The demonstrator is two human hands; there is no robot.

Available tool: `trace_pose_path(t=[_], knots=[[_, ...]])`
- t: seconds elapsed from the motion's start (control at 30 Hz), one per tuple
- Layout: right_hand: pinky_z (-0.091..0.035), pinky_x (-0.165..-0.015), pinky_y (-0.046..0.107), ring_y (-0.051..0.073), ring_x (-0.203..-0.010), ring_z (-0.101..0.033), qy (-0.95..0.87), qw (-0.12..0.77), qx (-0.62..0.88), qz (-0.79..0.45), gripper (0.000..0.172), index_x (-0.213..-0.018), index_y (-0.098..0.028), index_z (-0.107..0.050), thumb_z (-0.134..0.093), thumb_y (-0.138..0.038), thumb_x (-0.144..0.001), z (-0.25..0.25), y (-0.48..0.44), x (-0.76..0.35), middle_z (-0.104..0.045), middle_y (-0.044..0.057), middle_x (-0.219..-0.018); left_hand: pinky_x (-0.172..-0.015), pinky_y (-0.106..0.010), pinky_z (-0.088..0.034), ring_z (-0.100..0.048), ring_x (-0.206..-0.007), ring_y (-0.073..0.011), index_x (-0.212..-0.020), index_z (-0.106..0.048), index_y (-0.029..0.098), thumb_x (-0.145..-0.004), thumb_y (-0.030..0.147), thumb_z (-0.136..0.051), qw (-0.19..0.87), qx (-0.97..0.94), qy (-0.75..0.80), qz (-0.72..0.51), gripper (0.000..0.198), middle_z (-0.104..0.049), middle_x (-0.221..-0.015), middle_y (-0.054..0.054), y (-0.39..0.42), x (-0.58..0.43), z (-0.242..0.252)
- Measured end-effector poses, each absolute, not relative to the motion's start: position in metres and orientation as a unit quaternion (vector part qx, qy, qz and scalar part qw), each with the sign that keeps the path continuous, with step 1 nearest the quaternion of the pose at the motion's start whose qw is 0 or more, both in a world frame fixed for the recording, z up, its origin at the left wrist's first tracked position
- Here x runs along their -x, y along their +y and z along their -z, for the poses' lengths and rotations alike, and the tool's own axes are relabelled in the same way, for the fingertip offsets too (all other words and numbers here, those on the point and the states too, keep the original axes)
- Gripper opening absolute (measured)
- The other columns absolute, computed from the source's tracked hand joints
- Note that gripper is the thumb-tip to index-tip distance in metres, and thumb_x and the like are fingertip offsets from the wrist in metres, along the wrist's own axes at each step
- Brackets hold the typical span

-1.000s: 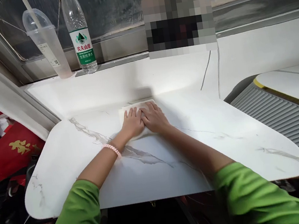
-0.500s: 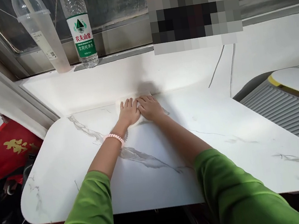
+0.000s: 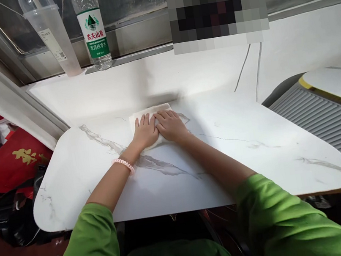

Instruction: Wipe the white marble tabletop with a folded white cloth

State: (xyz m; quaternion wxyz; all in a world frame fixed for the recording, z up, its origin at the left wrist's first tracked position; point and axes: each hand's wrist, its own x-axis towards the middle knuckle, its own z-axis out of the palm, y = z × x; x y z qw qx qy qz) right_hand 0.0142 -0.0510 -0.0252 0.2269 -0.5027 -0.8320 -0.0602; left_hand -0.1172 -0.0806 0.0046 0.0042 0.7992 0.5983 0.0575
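Observation:
A folded white cloth (image 3: 143, 114) lies flat on the white marble table (image 3: 241, 156) near its far edge. My left hand (image 3: 144, 132) and my right hand (image 3: 170, 124) rest side by side on top of it, palms down, fingers stretched out and pressing on the cloth. A pink coiled band circles my left wrist. Both arms wear green sleeves. Most of the cloth is hidden under my hands.
On the window sill at the back left stand a clear plastic cup (image 3: 50, 34) with a lid and a water bottle (image 3: 93, 26) with a green label. Red and grey fabric (image 3: 5, 157) lies to the left. A ribbed grey surface (image 3: 327, 126) sits at the right.
Both hands slid forward with the cloth toward the table's far edge, then drew back slightly toward me. The cloth stays under them.

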Motion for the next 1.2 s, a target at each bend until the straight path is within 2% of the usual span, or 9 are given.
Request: trace_pose_path(t=[0.3,0.53,0.7,1.2], knots=[[-0.029,-0.108,0.04,0.028,-0.122,-0.047,-0.847,0.211,0.486,0.038,0.046,-0.129,-0.01,-0.055,-0.034,-0.019,-0.089,0.018,-0.09,-0.002,-0.057,0.015,-0.134,-0.12,-0.051,-0.016,-0.025,-0.146,-0.03,-0.147,-0.036,0.005,-0.097,0.025,-0.031,-0.012,-0.793,0.606,-0.069,0.053,-0.031,-0.156,-0.018,-0.123,0.13,-0.002],[-0.028,-0.107,0.039,0.028,-0.121,-0.046,-0.844,0.21,0.492,0.024,0.045,-0.127,-0.012,-0.056,-0.034,-0.02,-0.089,0.015,-0.09,0.0,-0.057,0.014,-0.132,-0.118,-0.051,-0.019,-0.029,-0.144,-0.0291,-0.145,-0.038,0.01,-0.096,0.024,-0.033,-0.018,-0.794,0.603,-0.079,0.051,-0.034,-0.155,-0.017,-0.121,0.13,-0.001],[-0.031,-0.103,0.04,0.028,-0.117,-0.047,-0.854,0.226,0.469,0.016,0.041,-0.122,-0.015,-0.058,-0.037,-0.019,-0.087,0.016,-0.068,0.012,-0.059,0.013,-0.127,-0.119,-0.05,-0.017,-0.027,-0.145,-0.0301,-0.147,-0.035,0.007,-0.097,0.024,-0.031,-0.018,-0.781,0.621,-0.07,0.053,-0.033,-0.155,-0.018,-0.107,0.141,-0.003],[-0.031,-0.1,0.043,0.031,-0.111,-0.049,-0.835,0.234,0.496,0.031,0.039,-0.119,-0.014,-0.061,-0.036,-0.019,-0.09,0.014,0.008,0.091,-0.062,0.015,-0.119,-0.119,-0.044,-0.018,-0.03,-0.144,-0.0241,-0.145,-0.036,0.012,-0.096,0.022,-0.031,-0.017,-0.771,0.633,-0.071,0.051,-0.036,-0.155,-0.013,-0.028,0.213,-0.01]])
